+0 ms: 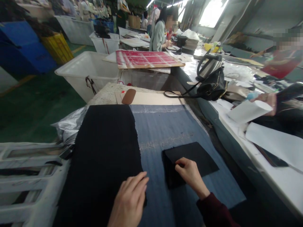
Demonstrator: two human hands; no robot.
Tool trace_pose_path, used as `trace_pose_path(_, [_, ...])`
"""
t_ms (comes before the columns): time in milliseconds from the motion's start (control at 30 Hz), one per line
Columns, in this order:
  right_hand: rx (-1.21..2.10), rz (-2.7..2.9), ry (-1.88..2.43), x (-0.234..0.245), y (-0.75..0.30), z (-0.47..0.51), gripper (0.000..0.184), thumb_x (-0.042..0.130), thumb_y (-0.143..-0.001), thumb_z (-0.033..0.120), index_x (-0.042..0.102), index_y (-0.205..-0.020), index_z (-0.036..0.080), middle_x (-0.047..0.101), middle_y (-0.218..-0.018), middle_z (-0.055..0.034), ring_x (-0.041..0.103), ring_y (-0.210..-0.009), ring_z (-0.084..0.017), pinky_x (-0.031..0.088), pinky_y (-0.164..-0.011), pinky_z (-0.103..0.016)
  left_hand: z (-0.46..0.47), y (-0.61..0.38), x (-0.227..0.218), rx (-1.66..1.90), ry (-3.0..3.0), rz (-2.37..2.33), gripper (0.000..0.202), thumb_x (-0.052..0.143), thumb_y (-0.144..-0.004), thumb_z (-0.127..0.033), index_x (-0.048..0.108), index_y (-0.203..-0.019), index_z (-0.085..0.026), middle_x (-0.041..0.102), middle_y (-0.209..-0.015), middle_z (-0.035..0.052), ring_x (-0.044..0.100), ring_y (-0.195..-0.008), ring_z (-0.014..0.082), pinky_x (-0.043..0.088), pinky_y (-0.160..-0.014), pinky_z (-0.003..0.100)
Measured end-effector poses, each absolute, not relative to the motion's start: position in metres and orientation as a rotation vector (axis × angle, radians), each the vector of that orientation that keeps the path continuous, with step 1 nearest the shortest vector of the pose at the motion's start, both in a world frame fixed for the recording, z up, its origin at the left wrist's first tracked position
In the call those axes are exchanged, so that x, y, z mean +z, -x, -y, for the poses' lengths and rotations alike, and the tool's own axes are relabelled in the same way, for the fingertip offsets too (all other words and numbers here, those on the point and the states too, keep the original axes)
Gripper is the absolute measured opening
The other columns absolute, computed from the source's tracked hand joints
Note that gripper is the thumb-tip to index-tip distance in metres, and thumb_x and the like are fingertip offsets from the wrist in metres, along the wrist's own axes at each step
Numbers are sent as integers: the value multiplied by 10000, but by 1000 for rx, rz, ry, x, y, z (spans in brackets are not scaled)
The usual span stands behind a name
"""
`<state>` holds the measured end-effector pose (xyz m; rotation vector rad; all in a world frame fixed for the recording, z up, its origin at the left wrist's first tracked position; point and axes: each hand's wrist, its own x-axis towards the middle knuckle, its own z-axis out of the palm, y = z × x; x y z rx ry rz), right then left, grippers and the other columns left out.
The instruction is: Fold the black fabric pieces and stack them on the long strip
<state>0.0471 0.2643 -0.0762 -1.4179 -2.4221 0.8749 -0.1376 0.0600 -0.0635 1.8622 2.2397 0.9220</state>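
Observation:
My left hand (130,199) lies with stretched fingers on the right edge of a large black fabric sheet (104,151), its fingertips reaching toward the blue-grey work surface (161,123). To the right, a smaller stack of black fabric pieces (201,157) rests on that surface. My right hand (188,172), in a dark red sleeve, is closed in a pinch at the stack's left part, where a fabric layer is folded or lifted. How many layers sit between thumb and finger is hidden.
A brown rounded piece (129,96) lies at the table's far end. On the right bench (272,176) are a black handbag (213,85), a steel kettle (209,66) and a paper roll (251,110). White bins (87,67) and a pale slatted frame (28,189) stand left. Other people work beyond.

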Motion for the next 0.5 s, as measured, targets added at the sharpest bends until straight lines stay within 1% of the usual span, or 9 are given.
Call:
trace_pose_path(67, [1005,2348,1447,-75,-51,-270,218,517,-701,208,729,-747,186,701,-708,-20,625,-670,-182,431,-643,-267,-98,108,-63,807,-1837,-2096,364,419,-927,-130,623,-1204,-249,616,-1278,47,599,-1044,207,503,-871,356])
trace_pose_path(133, [1131,2270,1455,-78,-53,-274,210,539,-679,229,737,-727,181,708,-689,-19,631,-667,-187,438,-625,-263,-130,89,-69,765,-1864,-2021,396,419,-917,-94,589,-1243,-242,585,-1315,47,572,-1066,212,482,-896,367])
trace_pose_path(167, [1188,2226,1453,-80,-55,-275,201,551,-671,241,736,-712,175,708,-680,-21,633,-665,-189,442,-618,-262,-143,83,-73,737,-1873,-2021,386,419,-912,-84,595,-1225,-226,589,-1302,53,569,-1052,218,478,-890,372])
trace_pose_path(233, [1279,2125,1447,-85,-62,-279,201,572,-678,278,731,-705,159,702,-670,-31,636,-660,-193,457,-609,-264,-161,77,-83,657,-1880,-2062,331,413,-911,-76,633,-1128,-195,618,-1233,64,572,-995,225,477,-853,381])
trace_pose_path(300, [1313,2012,1456,-83,-78,-286,264,557,-732,346,729,-744,146,694,-665,-48,638,-636,-196,475,-591,-279,-170,76,-91,604,-1892,-2101,305,404,-914,-73,643,-1070,-180,629,-1189,67,571,-957,225,474,-824,382])
trace_pose_path(367, [1296,1913,1472,-71,-106,-298,386,466,-824,427,726,-787,144,691,-681,-77,639,-606,-202,487,-563,-305,-172,76,-95,603,-1915,-2108,317,396,-921,-75,628,-1110,-179,615,-1210,68,569,-962,219,470,-820,376])
trace_pose_path(433, [1205,1855,1485,-47,-142,-315,536,310,-917,475,724,-796,159,697,-748,-115,645,-617,-206,491,-553,-328,-170,76,-96,613,-1934,-2102,331,397,-926,-84,606,-1164,-181,595,-1247,74,569,-971,213,466,-820,370])
trace_pose_path(467, [1052,1850,1495,-32,-161,-323,596,232,-960,470,724,-805,171,698,-804,-132,654,-656,-202,492,-558,-325,-168,75,-97,613,-1936,-2105,330,403,-926,-93,601,-1176,-181,588,-1259,78,570,-975,214,465,-822,370])
trace_pose_path(500, [859,1868,1515,-17,-178,-329,605,202,-989,458,719,-842,180,695,-870,-133,660,-709,-193,503,-586,-318,-167,74,-97,612,-1935,-2111,325,414,-925,-104,599,-1181,-181,582,-1269,82,570,-981,216,463,-827,374])
